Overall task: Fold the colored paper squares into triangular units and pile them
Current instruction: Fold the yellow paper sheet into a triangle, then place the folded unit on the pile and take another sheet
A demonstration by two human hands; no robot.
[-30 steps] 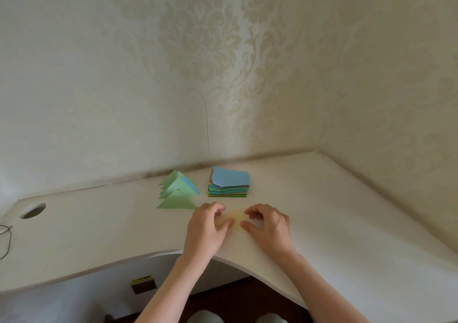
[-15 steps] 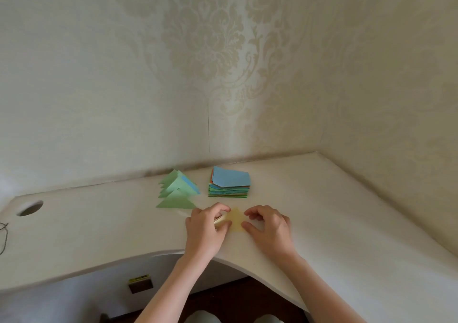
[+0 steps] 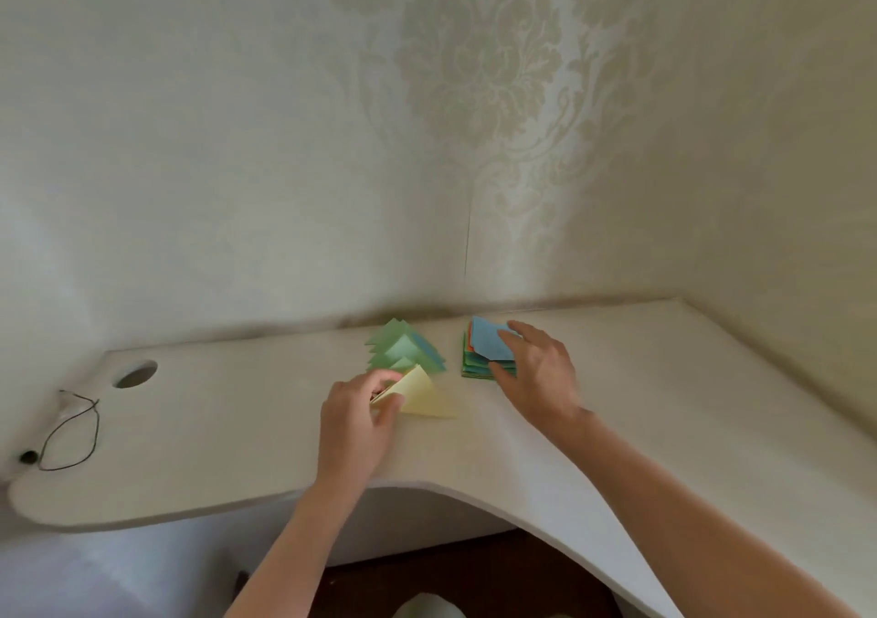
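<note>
Patterned wallpaper [image 3: 474, 95] behind, meeting in a corner. Below it a pale curved desk [image 3: 664, 427], with a round cable hole [image 3: 135, 373] at the far left and a thin black cord [image 3: 71, 432] looped near the left edge. Toward the back, a stack of coloured paper squares [image 3: 479, 356], blue sheet on top, well clear of the cord. Just left of the stack, a pile of green folded triangles [image 3: 403, 349]. Right hand [image 3: 536, 375] laid over the stack's right side, fingers spread on the blue sheet, thumb at the near edge. Left hand [image 3: 356, 413] pinching a yellow folded triangle [image 3: 422, 397] by its left corner, just in front of the green pile.
</note>
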